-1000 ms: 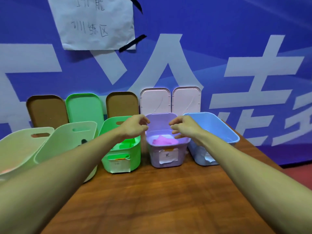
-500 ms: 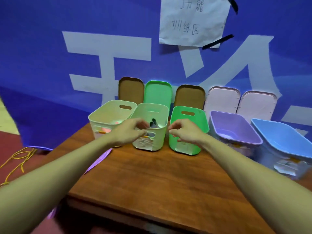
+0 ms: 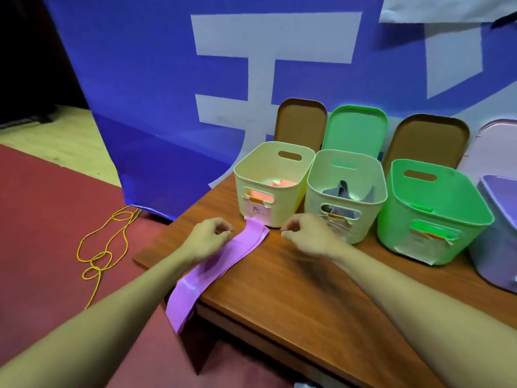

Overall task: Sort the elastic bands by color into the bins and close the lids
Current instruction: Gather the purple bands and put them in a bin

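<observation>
Brown wood makes up the tabletop, and a big blue banner with huge white shapes hangs behind it. A long purple band lies flat near the tabletop's left edge. One end touches the foot of the yellow bin. The other end droops over the front-left edge and hangs in the air.

The left hand sits over the band's left side, fingers curled in, thumb against the first finger. I cannot tell if it pinches the band or only hovers. The right hand is just beside the band's far end. It looks blurry, its fingers curled in with nothing in them.

The yellow bin has a paper label with a scribble I cannot read, and something pink inside. Next to it, a whitish bin holds grey things; the right hand partly hides its crumpled label. Then comes a bright green bin with a blurred label. A purple bin is cut off at the right.

At the back edge the lids lean on the banner: a brown lid, a green lid, a second brown lid and a pale lid, which is also cut off. A white paper is cut off at the top. A yellow cord curls on the red floor.
</observation>
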Demonstrator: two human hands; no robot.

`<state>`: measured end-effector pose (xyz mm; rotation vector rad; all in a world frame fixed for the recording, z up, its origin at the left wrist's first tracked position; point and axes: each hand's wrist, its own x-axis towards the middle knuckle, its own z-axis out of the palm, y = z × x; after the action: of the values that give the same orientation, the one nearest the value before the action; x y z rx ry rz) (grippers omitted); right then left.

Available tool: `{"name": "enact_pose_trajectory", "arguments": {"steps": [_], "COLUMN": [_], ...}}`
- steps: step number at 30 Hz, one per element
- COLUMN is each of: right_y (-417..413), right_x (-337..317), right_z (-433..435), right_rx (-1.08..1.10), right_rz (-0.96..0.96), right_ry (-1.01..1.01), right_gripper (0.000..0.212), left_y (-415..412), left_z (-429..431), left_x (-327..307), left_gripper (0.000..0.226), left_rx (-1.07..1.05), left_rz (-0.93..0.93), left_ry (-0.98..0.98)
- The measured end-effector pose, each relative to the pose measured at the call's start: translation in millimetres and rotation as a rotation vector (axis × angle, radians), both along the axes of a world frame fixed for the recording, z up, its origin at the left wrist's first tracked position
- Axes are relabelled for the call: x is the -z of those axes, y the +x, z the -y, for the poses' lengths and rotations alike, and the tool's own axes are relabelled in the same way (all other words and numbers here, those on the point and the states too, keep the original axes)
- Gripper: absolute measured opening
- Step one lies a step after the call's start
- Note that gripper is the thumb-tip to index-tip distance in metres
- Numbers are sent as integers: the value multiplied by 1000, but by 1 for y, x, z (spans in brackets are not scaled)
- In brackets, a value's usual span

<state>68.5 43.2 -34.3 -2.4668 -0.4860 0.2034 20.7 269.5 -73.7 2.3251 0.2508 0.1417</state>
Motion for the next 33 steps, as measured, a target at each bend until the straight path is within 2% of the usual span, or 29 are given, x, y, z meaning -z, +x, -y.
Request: {"name": "enact_pose_trajectory", "arguments": {"steps": [5,7,10,14,16,20,23,25,27,30,33], "right_y": [16,20,25,28,30,28,19,12,5,-11,-33], "right_x": [40,55,76,88,90,93,85,71,56,41,21], "right_z": [-23,-30,-44,-61,-64,-60,-55,-50,-42,-23,0], "right_rx": [118,206,372,487,528,510,453,455,482,444,352], "right_rz": [-96,-129,-100,8,39,55,20,-35,-72,-104,-251], "right_ry": [131,218,322,179,154,166,214,290,399,473,662], "right_gripper": [13,16,17,23,21,13,9,7,8,7,1], "left_y": [34,45,51,51,51,49,46,42,38,25,12], "left_z": [7,13,23,27,26,28,34,40,49,65,74], "left_x": [28,36,44,49,50,57,52,42,28,-1,-31], "left_gripper": [22,26,27,8,5,8,7,9,9,9,8], "left_rx": [-38,-111,-224,-212,-219,-170,-161,-108,-36,59,145], "left_rz": [20,34,96,168,203,266,298,255,227,222,234], "left_ry": [-21,28,-1,-59,-82,-66,141,286,349,242,95]}}
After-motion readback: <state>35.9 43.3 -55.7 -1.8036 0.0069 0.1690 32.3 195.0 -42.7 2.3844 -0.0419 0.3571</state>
